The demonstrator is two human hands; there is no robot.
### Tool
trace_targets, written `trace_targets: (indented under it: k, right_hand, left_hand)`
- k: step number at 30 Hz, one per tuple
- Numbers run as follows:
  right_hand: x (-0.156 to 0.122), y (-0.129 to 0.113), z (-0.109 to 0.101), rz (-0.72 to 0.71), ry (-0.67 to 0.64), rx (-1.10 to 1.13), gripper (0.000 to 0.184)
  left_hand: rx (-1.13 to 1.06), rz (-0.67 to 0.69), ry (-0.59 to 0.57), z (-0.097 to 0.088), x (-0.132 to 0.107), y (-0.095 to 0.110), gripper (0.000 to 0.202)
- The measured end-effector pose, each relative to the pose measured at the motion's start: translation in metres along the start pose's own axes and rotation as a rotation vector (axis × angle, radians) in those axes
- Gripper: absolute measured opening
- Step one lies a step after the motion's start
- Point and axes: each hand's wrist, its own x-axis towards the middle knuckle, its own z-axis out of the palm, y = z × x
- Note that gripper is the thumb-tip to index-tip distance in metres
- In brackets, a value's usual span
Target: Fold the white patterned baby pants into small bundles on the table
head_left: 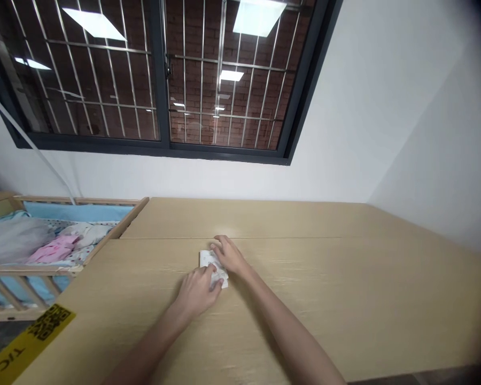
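Observation:
A small folded white cloth point(206, 258) with a faint printed pattern lies on the light wooden tabletop point(304, 289). My left hand point(198, 291) is at its lower left, with bent fingers and thumb closed on the near part of the cloth. At the upper right edge of the cloth is my right hand point(229, 255), its fingers reaching out over the table and apart from the thumb. Parts of the cloth are hidden under both hands, and its exact kind is hard to make out.
Left of the table stands a wooden crib point(100, 251) with blue lining, holding a pink garment point(58, 248) and other fabrics. A yellow QR-code label point(32, 339) sits at the near left. Behind are a white wall point(208, 179) and a barred window point(164, 80).

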Motion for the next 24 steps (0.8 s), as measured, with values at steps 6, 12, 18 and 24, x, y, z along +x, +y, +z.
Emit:
trace_targets:
  k: [6,12,18,24]
  right_hand:
    - [-0.026,-0.058,-0.029,-0.261,-0.449,0.013,0.058]
    - [-0.041,-0.06,-0.029,-0.294,-0.76,-0.024,0.059]
    - [-0.035,-0.036,-0.019,-0.27,-0.78,-0.172,0.062]
    - [-0.011,-0.007,-0.018,-0.263,-0.651,-0.22,0.06]
  left_hand:
    - [0.106,0.146,0.113,0.037,-0.021,0.027,0.043]
    - [0.151,0.141,0.039,0.059,-0.029,0.038,0.042]
    - [0.337,0.183,0.092,0.067,-0.03,0.038,0.058]
    - [0.403,0.219,0.175,0.076,-0.024,0.032,0.058]
